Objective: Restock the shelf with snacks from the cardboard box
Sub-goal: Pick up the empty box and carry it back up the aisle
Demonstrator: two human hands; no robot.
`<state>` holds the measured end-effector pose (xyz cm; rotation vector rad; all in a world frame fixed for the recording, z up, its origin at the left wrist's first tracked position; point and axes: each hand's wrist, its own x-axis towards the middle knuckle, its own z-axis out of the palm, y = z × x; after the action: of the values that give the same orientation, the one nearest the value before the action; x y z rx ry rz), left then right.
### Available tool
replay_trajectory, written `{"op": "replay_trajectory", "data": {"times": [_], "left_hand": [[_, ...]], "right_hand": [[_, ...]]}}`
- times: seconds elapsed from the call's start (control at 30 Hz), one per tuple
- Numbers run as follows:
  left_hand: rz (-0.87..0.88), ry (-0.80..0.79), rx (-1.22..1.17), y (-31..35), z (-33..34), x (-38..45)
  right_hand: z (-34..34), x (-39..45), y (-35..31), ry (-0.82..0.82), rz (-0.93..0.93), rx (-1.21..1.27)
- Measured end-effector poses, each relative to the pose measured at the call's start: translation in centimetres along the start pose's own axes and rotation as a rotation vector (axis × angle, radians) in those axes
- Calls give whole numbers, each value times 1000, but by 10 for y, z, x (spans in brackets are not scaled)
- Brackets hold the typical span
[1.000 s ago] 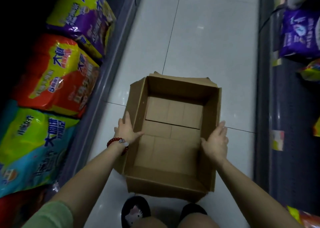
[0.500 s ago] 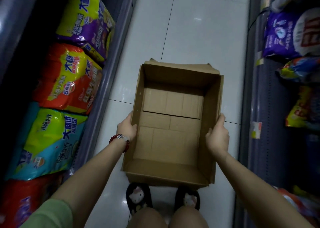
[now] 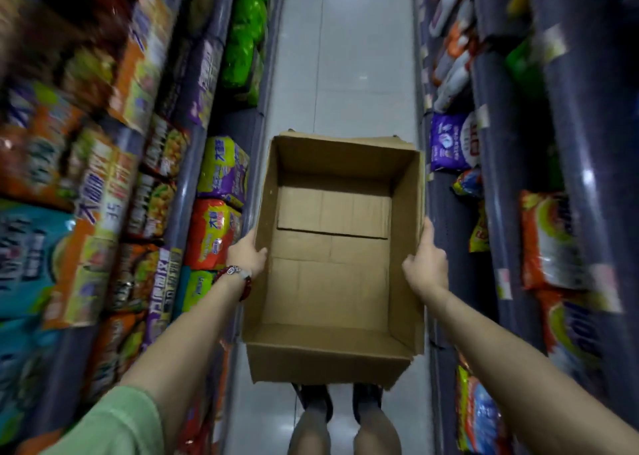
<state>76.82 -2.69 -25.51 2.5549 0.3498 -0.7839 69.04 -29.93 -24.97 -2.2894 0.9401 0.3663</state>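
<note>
moved: open-topped brown cardboard box, bare inside, now lifted off white tiled floor | hands: left hand and right hand grip opposite side walls | risk: thin walls flex, box slips; snack shelf close by left, could snag

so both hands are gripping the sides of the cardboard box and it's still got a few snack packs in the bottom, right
Not quite. The cardboard box is empty: the head view shows only its bare bottom flaps. The rest holds: the left hand grips the left wall and the right hand grips the right wall.
</note>
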Motion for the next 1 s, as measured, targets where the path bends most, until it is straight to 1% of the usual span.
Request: {"op": "replay_trajectory", "data": {"times": [0.1,0.2,0.4,0.63,0.73,0.83,0.9,1.0], "left_hand": [[20,-21,62,23,-29,-20],[109,-57,113,46,-50,-29],[246,-146,246,86,-75,-19],[459,-264,405,122,-101,-18],[543,-360,483,129,-105,-24],[592,-406,478,135,-98,-42],[625,-408,458,137,-87,-60],[707,-434,512,139,-63,-84]], "right_hand": [[-39,-22,-9,14,53,32],[-62,-43,-9,38,119,86],[-83,-72,-12,134,264,136],[-75,-137,-20,301,473,262],[-63,-168,-14,345,553,297],[-55,-197,0,374,623,359],[-50,-216,12,407,683,415],[-41,-246,33,450,753,495]]}}
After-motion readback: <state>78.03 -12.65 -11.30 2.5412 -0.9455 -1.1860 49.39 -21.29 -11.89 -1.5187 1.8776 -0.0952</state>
